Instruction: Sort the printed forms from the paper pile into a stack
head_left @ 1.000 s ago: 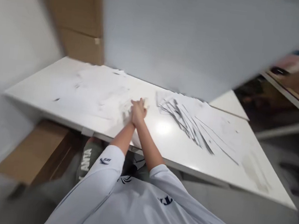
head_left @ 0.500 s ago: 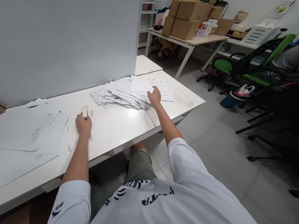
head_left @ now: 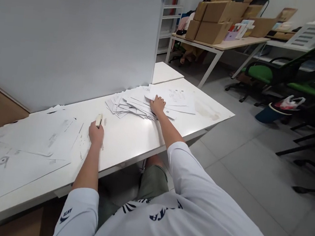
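Observation:
My left hand [head_left: 96,133] rests on the white desk [head_left: 132,138], its fingers closed around a small pale eraser [head_left: 99,120] that sticks up from the fist. My right hand [head_left: 157,105] is stretched out to the right and lies on a fanned pile of white paper sheets [head_left: 136,102], fingers curled onto the top sheets. Several large white sheets with pencil marks [head_left: 29,145] lie spread on the desk to the left of my left hand.
A grey partition panel [head_left: 69,40] stands along the desk's far edge. Brown cardboard boxes [head_left: 211,22] sit on a second table behind. Green office chairs [head_left: 278,75] and a bag on the floor [head_left: 278,107] are at the right.
From hands together in a blurred view, my right hand reached out to the paper pile, then drew back a little along it. My left hand kept the eraser.

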`<state>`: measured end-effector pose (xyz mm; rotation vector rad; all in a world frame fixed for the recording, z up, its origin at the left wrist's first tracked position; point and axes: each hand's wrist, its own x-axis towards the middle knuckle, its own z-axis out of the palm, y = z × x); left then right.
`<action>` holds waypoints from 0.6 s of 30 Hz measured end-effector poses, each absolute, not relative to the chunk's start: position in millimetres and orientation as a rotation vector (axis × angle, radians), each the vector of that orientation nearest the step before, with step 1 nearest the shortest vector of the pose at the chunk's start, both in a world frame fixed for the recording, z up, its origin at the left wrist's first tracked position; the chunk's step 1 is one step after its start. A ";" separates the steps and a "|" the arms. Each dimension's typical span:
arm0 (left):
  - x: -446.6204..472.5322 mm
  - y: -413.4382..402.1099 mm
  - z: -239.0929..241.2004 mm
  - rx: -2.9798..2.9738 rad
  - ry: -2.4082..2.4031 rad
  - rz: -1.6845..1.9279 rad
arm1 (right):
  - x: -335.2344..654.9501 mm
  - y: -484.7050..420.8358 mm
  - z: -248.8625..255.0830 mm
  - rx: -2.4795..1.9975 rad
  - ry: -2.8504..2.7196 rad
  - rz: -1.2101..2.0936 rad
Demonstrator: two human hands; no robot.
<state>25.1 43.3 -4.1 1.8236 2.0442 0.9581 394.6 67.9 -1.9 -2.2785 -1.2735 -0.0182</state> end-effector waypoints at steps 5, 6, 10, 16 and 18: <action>26.2 45.9 -6.0 1.819 2.035 0.975 | 398.3 52.3 26.0 -2.226 -1.467 -0.128; 26.0 45.9 -5.6 1.821 2.034 0.965 | 395.2 44.9 30.5 -2.188 -1.511 -0.163; 25.7 43.3 1.1 1.830 2.044 0.919 | 358.0 0.6 31.5 -1.995 -1.649 -0.262; 32.7 26.1 11.6 2.009 1.954 0.833 | 252.3 -68.7 -4.0 -1.616 -1.833 -0.200; 34.4 13.5 12.1 2.083 1.894 0.839 | 222.0 -93.5 -13.0 -1.509 -1.868 -0.147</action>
